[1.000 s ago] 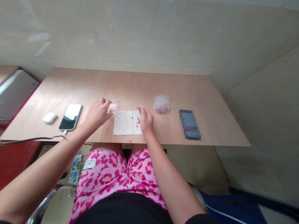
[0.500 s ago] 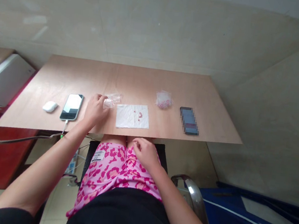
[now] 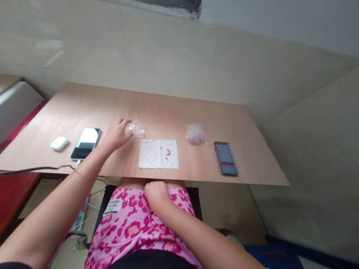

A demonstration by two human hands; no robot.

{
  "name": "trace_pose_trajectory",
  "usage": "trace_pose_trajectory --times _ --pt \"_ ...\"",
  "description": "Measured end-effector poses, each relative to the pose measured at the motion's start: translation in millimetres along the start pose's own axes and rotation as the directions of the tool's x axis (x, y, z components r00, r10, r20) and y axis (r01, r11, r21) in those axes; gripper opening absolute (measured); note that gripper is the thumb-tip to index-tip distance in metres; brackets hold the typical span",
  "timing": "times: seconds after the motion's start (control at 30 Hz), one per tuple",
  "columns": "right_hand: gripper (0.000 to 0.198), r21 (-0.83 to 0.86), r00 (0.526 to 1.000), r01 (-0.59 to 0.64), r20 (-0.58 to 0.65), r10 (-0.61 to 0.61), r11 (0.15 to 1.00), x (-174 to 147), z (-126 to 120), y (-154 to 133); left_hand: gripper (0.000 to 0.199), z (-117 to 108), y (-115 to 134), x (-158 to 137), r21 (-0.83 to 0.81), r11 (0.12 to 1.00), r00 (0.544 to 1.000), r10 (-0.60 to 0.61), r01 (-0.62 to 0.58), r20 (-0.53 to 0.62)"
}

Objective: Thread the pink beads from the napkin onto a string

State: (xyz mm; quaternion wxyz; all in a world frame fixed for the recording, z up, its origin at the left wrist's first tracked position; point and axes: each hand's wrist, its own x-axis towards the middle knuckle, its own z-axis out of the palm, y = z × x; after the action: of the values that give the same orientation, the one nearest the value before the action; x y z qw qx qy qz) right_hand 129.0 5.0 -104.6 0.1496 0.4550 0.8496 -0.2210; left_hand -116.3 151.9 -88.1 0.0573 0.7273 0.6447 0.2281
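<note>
My left hand (image 3: 117, 136) reaches onto the table, its thumb and fingers closed on the near edge of some small clear plastic bags (image 3: 138, 130). Part of the bags is hidden behind the fingers. To the right of them lies a white paper napkin (image 3: 150, 159) with several tiny reddish-pink pieces (image 3: 168, 152) on it. My right hand (image 3: 157, 193) rests on my lap below the table edge, curled into a loose fist with nothing visible in it. Farther right on the table sits a clear zip bag (image 3: 195, 134) filled with small pink pieces.
On the wooden table (image 3: 169, 111) a white earbud case (image 3: 59, 143) and a phone (image 3: 86, 143) on a charging cable lie at the left. A dark phone (image 3: 226, 159), its screen blurred, lies at the right. A tiled wall (image 3: 162, 59) stands behind the table.
The view has tilted up, showing a window frame. My right hand has moved left across my lap and curled more. My left hand has shifted slightly right, and the clear bags have turned a little.
</note>
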Motion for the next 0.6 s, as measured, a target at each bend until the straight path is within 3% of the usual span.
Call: trace_pose_trajectory --times 0.13,0.23,0.33,0.4,0.6 --pt "0.018 0.003 0.999 -0.014 -0.033 0.014 1.000 -20 -14 10 0.051 9 5 12 -0.015 1.000 0.995 -0.010 0.011 0.101" --pt "0.023 0.115 0.988 0.043 -0.156 -0.025 0.992 -25 -40 23 0.058 16 10 19 -0.022 0.999 0.994 0.027 -0.025 0.103" --pt "0.024 0.162 0.958 0.013 -0.284 0.034 0.987 -8 -70 37 0.063 21 10 22 0.003 0.996 0.992 0.087 -0.087 0.090" --pt "0.022 0.128 0.952 -0.034 -0.299 0.071 0.991 11 -84 46 0.065 23 9 22 0.018 0.994 0.990 0.110 -0.112 0.087" --pt "0.024 -0.006 0.955 -0.054 -0.292 0.050 0.998 48 -89 61 0.079 23 6 16 -0.043 0.990 0.990 0.138 -0.136 0.042"
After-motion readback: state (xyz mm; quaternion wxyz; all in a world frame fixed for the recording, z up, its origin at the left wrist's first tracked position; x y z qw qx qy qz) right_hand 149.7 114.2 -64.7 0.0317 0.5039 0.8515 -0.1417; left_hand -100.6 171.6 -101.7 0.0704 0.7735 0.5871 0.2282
